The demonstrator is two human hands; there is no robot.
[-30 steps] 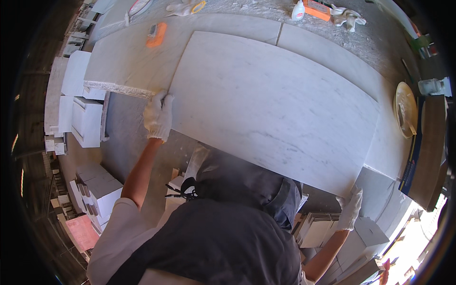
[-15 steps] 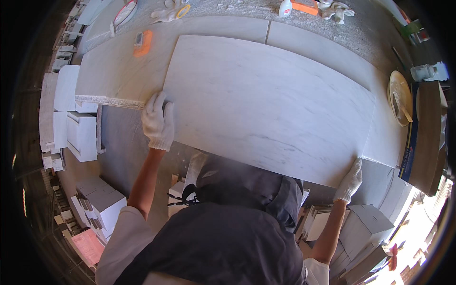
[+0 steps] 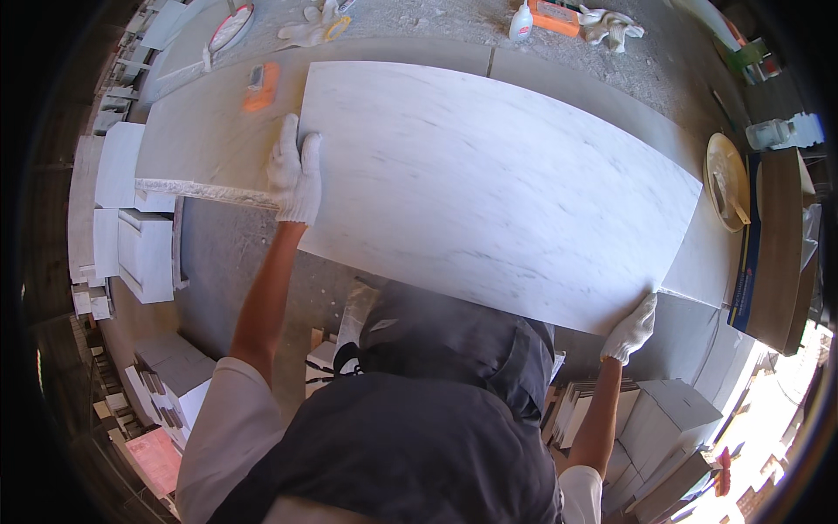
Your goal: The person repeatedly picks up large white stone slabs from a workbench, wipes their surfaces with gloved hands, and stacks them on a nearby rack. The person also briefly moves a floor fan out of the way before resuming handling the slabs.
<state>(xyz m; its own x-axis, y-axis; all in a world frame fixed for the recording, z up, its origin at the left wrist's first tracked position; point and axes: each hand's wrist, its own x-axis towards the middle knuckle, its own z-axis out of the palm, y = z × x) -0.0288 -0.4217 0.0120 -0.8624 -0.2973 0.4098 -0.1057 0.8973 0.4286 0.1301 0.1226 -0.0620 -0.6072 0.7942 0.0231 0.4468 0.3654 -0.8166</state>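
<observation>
Left hand [image 3: 295,173], white knit glove: fingers extended, thumb parted from them, laid along the left edge of a white, grey-veined slab [image 3: 497,192]. Right hand [image 3: 632,330], gloved likewise, cupped at the slab's near right corner; whether fingers close beneath, cannot tell. Slab lies before the person's dark apron [image 3: 419,437], over wider stone pieces [image 3: 201,144], whose near left edge is rough and broken. An orange block [image 3: 261,87] sits on these, left of the slab. Desk [image 3: 436,24] beyond: grey, thick with pale dust and crumbs. On it a white bottle [image 3: 521,24], an orange box [image 3: 554,17], crumpled gloves [image 3: 611,29]. Right: round yellowish dish [image 3: 721,166], tool resting in it, beside a long brown carton [image 3: 779,249]. Room: white blocks [image 3: 147,253] stacked left; a pinkish slab [image 3: 155,458] lower left; strong daylight lower right.
</observation>
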